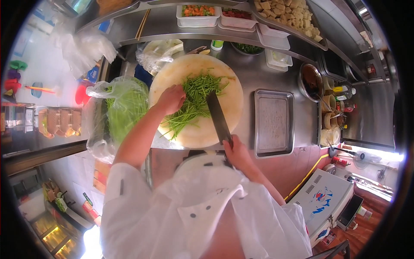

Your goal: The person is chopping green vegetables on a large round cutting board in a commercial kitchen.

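On a round cutting board (226, 113) lies a heap of cut green stalks (202, 85), with longer stalks (179, 121) at its near left side. My right hand (236, 150) grips the handle of a cleaver (219, 116), whose dark blade reaches over the board to the right edge of the heap. Bent at the fingers, my left hand (172, 98) rests at the heap's left side; whether it holds any stalks is hidden. Left of the board, a clear plastic bag (126, 113) contains more green stalks.
An empty metal tray (275, 124) sits right of the board on the steel counter (247, 77). Behind are a bowl of chopped greens (247, 48) and a white plastic container (278, 60). A metal bowl of dark sauce (311, 81) stands farther right. Above runs a shelf with food containers.
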A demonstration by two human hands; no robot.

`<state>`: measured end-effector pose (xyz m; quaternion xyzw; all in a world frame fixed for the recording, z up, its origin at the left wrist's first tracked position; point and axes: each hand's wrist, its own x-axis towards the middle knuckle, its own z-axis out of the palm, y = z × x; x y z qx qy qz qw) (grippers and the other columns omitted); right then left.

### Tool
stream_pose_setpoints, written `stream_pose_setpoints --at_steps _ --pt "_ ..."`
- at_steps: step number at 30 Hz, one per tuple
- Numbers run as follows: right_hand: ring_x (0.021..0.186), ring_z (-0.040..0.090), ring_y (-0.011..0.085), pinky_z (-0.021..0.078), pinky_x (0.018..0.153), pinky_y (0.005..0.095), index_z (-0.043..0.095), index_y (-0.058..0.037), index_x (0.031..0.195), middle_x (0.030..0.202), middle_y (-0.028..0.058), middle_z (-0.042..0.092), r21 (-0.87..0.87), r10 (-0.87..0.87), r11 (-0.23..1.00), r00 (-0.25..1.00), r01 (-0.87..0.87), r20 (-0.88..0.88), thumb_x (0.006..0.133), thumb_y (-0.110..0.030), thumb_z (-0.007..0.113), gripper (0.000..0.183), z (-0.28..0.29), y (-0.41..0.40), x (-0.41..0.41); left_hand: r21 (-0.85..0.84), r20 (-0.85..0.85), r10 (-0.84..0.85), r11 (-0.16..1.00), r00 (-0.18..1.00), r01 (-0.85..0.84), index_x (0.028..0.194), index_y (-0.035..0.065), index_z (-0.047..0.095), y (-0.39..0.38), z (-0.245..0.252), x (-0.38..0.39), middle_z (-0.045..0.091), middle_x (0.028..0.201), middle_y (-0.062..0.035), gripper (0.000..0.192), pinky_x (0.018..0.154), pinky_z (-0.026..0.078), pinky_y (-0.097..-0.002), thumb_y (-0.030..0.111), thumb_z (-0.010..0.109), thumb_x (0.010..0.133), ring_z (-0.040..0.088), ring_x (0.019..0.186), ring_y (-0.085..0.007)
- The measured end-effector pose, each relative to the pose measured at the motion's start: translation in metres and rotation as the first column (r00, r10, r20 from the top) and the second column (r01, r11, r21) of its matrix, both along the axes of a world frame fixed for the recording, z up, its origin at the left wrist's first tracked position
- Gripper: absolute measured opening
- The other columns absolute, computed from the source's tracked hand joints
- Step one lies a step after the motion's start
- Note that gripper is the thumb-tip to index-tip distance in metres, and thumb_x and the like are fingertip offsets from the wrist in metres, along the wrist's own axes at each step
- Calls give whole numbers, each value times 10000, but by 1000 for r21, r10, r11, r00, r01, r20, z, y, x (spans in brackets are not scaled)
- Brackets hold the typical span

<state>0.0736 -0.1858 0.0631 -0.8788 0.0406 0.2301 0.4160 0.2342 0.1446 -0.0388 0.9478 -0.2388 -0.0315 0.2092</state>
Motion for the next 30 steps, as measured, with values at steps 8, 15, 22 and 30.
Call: stream_pose_setpoints --at_steps 8,15,22,30 --pt "845 646 532 507 727 566 534 8 1131 874 301 682 -7 -4 1000 1000 4 -9 1025 -273 583 304 2 -5 -1 -125 -39 186 974 982 -189 836 100 665 13 20 -37 589 1012 -127 98 855 506 -475 85 713 752 592 982 -357" --pt "835 643 533 506 727 570 527 -2 1124 861 294 679 -10 57 998 998 -57 0 1028 -275 579 294 0 8 5 -251 16 297 925 955 -284 847 95 687 15 6 -68 603 1010 -141 106 869 484 -470 97 765 775 594 1003 -363" --pt "814 637 534 506 683 560 527 -14 1072 831 279 672 1 17 1000 998 -17 58 1018 -278 613 282 -2 21 11 -161 124 141 980 982 -120 818 117 707 -39 19 -84 590 992 -105 137 783 468 -481 183 800 741 583 953 -336" --pt "792 647 519 513 694 561 514 8 1122 824 269 676 -38 -7 999 998 9 69 1029 -262 581 293 2 13 9 -81 275 280 960 920 -268 804 106 716 -81 -18 -83 565 938 -83 142 778 456 -453 199 789 727 563 953 -307"
